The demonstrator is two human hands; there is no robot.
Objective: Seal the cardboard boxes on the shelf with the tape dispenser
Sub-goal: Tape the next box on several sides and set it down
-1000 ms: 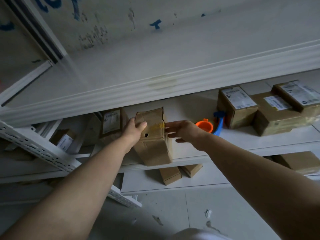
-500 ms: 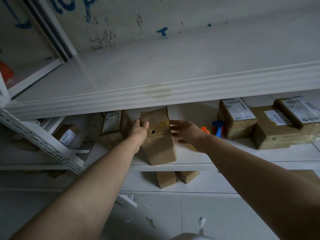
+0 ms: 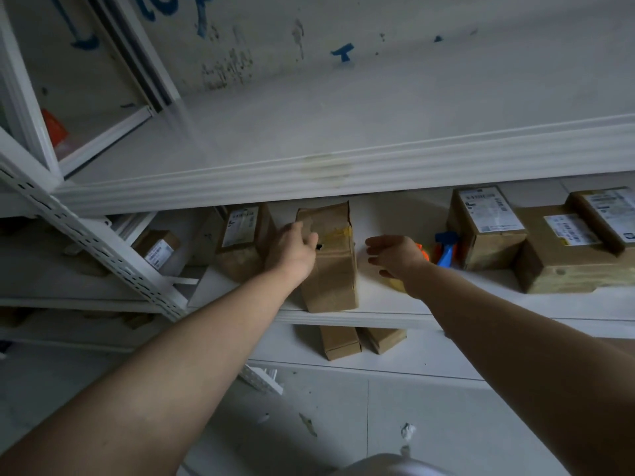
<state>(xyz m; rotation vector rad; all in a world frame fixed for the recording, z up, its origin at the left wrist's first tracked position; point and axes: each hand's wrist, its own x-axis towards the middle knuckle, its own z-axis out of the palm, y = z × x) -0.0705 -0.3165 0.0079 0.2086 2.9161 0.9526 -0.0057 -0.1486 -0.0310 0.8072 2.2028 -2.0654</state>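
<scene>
On the middle shelf (image 3: pixel 343 317), a tall cardboard box (image 3: pixel 335 269) stands on end near the front edge, its long axis upright and a yellow tape strip (image 3: pixel 338 232) crossing its upper part from left to right. The left hand (image 3: pixel 292 249) holds the box at its upper left edge, fingers (image 3: pixel 309 240) curled onto the cardboard beside a small dark hole. The right hand (image 3: pixel 395 255) hangs just right of the box without touching it, its fingers (image 3: pixel 374 242) loose, spread and pointing left, grasping nothing. The tape dispenser (image 3: pixel 446 249), orange and blue, lies on the same shelf just right of and behind that hand, partly hidden by it, against a labelled box (image 3: pixel 488 228). So of the 2 hands the right is plainly nearer the dispenser and would likely have to turn back rightward to reach it while the left steadies the box. Another labelled box (image 3: pixel 240 235) sits left of the held 1.
</scene>
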